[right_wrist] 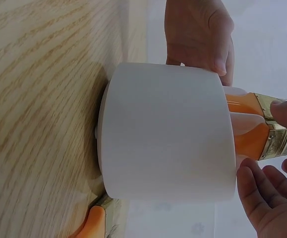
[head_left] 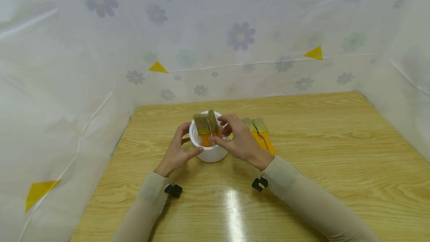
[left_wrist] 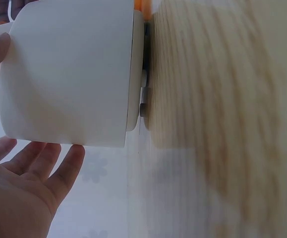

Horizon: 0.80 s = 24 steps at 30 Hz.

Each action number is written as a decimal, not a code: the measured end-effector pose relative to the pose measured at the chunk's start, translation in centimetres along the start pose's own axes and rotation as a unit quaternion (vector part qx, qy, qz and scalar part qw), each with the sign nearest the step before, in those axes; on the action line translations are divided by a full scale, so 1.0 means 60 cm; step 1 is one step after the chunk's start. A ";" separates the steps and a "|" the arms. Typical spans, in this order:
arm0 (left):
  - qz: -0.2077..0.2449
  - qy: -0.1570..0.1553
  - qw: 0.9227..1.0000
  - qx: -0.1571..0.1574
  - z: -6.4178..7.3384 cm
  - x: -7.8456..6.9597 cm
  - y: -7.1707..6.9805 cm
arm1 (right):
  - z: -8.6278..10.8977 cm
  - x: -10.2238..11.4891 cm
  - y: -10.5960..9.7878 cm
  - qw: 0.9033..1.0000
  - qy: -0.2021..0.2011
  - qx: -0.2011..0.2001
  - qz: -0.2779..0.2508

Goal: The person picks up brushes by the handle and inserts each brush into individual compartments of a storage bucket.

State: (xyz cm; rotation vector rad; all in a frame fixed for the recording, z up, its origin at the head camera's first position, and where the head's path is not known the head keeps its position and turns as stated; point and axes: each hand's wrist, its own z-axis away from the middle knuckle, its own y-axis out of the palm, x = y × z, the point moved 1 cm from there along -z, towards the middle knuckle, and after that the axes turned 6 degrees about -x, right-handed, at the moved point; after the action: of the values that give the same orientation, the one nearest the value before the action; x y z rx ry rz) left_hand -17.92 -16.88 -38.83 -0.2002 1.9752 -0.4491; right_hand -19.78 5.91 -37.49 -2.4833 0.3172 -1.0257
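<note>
A white round container (head_left: 212,156) stands on the table, my left hand (head_left: 175,151) holding it with the thumb at the near rim and fingers round its far side. Two orange-handled paintbrushes stand in it, bristles up: a left paintbrush (head_left: 201,124) and a right paintbrush (head_left: 211,122) turned edge-on. My right hand (head_left: 240,139) is at the container's right rim, fingers spread and loosely bent. In the right wrist view its thumb (right_wrist: 284,113) overlaps a brush's metal band (right_wrist: 277,140), while the other fingers are apart from the handle. The handles' lower ends are hidden inside.
Two more paintbrushes (head_left: 263,134) lie on the wooden table (head_left: 319,130) just right of the container, partly behind my right hand. Flower-patterned sheeting (head_left: 242,66) with yellow tape pieces (head_left: 158,67) encloses the back and sides.
</note>
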 end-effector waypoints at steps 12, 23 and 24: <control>0.001 0.003 1.000 -0.001 0.000 0.000 0.001 | 0.007 -0.009 -0.012 1.000 0.002 -0.003 0.007; 0.004 0.015 1.000 -0.005 -0.003 0.025 0.003 | 0.012 -0.016 -0.030 1.000 0.004 -0.013 0.025; 0.002 0.015 1.000 -0.006 -0.003 0.032 0.004 | 0.012 -0.017 -0.031 1.000 0.003 -0.014 0.027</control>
State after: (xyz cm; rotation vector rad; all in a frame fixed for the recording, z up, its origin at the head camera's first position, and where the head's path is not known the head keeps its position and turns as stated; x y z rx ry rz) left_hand -18.90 -17.30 -40.47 -0.1982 2.0079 -0.4410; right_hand -19.88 8.15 -37.70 -2.4835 0.4007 -1.0134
